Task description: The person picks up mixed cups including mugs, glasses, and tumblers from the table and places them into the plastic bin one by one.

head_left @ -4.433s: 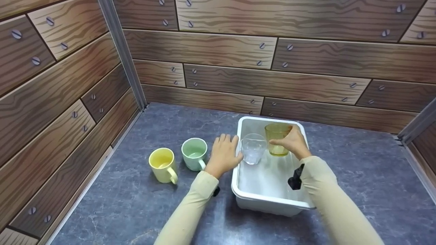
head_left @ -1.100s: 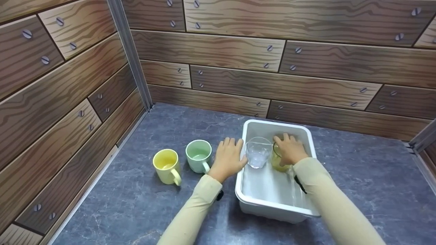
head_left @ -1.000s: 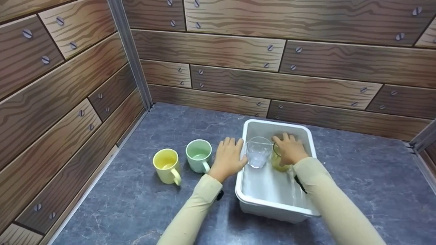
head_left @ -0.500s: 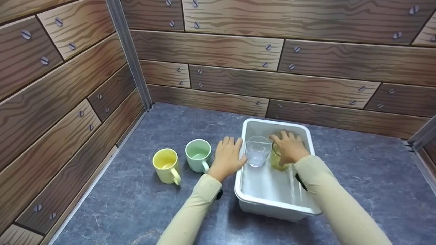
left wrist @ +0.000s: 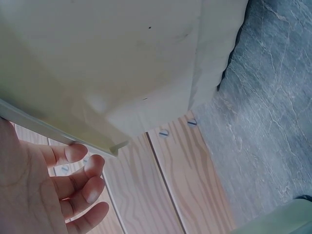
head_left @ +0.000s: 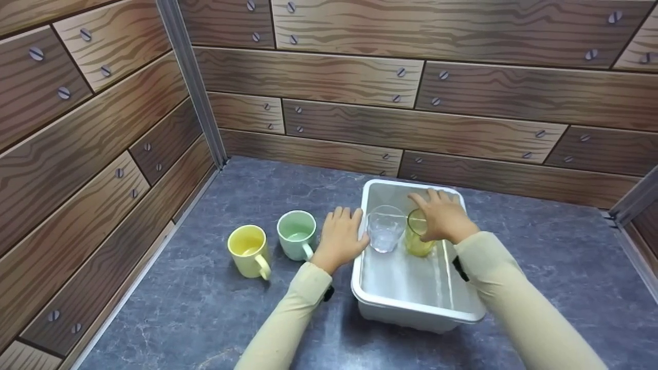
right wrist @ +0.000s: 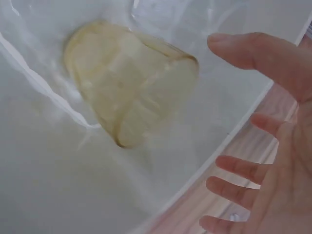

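A yellow-tinted glass stands in the white plastic tub, beside a clear glass. Above and right of the yellow glass is my right hand, its fingers spread. The right wrist view shows a gap between the thumb and that glass. My left hand rests with extended fingers at the tub's left rim; in the left wrist view its fingers lie along the outside of the rim, bent a little.
Left of the tub stand a green mug and a yellow mug on the dark marbled table. Wood-patterned walls close off the back and sides.
My right hand first lowered the yellow glass into the tub beside the clear one. Since then its fingers have let go and moved up off the glass. The left hand keeps its place.
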